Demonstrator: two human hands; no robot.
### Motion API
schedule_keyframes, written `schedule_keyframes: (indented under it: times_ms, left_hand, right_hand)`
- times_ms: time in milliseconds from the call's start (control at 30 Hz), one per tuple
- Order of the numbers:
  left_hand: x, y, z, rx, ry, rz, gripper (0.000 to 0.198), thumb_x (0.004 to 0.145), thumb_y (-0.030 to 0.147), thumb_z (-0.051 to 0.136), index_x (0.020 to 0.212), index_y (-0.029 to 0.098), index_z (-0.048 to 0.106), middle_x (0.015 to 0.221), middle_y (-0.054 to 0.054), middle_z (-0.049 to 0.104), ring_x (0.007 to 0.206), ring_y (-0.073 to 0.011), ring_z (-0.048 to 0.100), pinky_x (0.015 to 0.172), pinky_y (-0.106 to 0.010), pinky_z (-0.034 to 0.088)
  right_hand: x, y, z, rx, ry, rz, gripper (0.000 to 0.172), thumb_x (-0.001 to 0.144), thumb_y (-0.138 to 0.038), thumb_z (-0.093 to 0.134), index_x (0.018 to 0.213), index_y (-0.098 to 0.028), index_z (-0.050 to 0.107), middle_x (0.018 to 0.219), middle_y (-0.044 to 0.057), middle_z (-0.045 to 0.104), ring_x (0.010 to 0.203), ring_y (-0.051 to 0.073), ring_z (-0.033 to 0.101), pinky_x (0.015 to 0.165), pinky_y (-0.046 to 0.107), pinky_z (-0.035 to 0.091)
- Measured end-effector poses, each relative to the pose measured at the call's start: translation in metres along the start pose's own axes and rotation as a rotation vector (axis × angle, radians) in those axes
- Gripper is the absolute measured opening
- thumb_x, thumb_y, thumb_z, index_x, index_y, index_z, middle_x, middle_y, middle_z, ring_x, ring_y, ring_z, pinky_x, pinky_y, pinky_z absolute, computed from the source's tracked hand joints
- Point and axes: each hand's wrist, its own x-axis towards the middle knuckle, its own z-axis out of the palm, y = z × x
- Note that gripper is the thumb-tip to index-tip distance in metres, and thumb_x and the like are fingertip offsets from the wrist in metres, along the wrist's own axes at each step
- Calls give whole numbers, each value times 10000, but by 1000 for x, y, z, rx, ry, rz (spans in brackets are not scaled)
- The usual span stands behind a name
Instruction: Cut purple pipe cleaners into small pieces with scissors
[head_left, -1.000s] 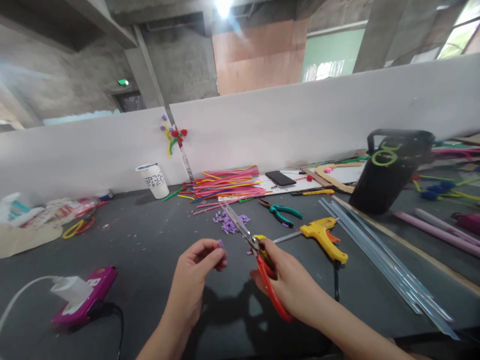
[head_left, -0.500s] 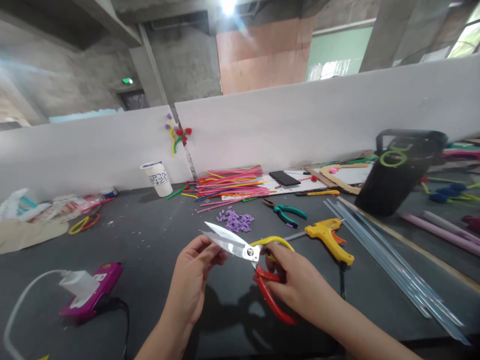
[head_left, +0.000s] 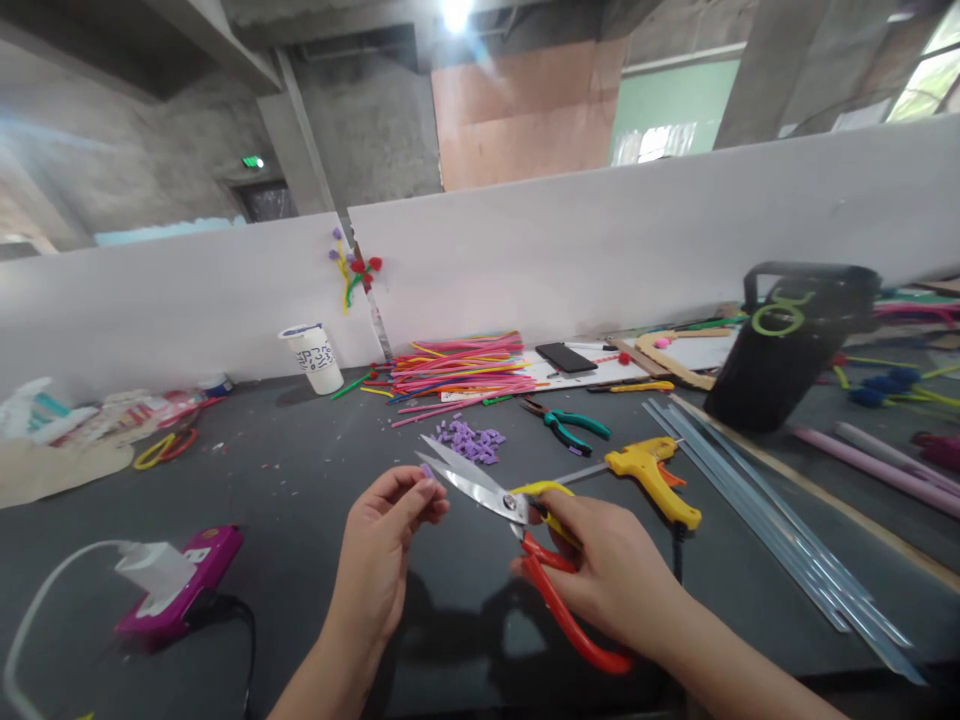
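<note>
Pinched between the thumb and fingertips of my left hand (head_left: 394, 525) is a short purple pipe cleaner piece (head_left: 427, 471), its tip showing above the thumb. My right hand (head_left: 607, 560) grips scissors (head_left: 480, 490) by one yellow and one red handle. The blades are parted and point left, close beside the purple piece. Just beyond the blades lies a loose pile of cut purple pieces (head_left: 472, 440) on the dark table (head_left: 300, 530). Green-handled pliers (head_left: 574, 428) rest to the right of the pile.
A yellow glue gun (head_left: 652, 475) and clear glue sticks (head_left: 765, 510) lie to the right, near a black bottle (head_left: 787, 350). Behind are colourful pipe cleaners (head_left: 465, 368), a phone (head_left: 566, 357) and a white cup (head_left: 315, 360). A purple power strip (head_left: 191, 580) sits at left.
The scissor blades have closed somewhat, and the scissors have shifted slightly right, away from my left fingers. The purple piece now shows at my left fingertips.
</note>
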Motion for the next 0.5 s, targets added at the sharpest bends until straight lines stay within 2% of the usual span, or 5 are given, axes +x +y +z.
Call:
schedule_keyframes:
  times_ms: [167, 267, 500]
  left_hand:
    - [-5, 2, 1, 20, -48, 94, 25, 698, 174, 611, 709, 151, 613, 614, 22, 611, 578, -85, 540, 587, -191, 425]
    - [-10, 4, 2, -15, -31, 120, 28, 685, 153, 620, 712, 161, 626, 621, 32, 606, 565, -70, 528, 569, -168, 416]
    - [-14, 7, 4, -73, -18, 96, 36, 657, 166, 649, 692, 168, 641, 614, 26, 616, 557, -78, 540, 561, -173, 432]
  right_hand:
    - [-5, -4, 5, -12, -69, -62, 221, 756, -415, 470, 769, -195, 493, 654, 21, 573, 558, 159, 493, 504, 241, 257]
    - [-7, -5, 7, -26, -90, -87, 229, 757, -420, 473, 791, -195, 498, 667, 28, 586, 576, 168, 507, 511, 245, 259]
    - [-11, -4, 10, -103, -67, -90, 323, 774, -499, 439, 807, -184, 500, 652, 38, 587, 585, 186, 520, 523, 259, 262]
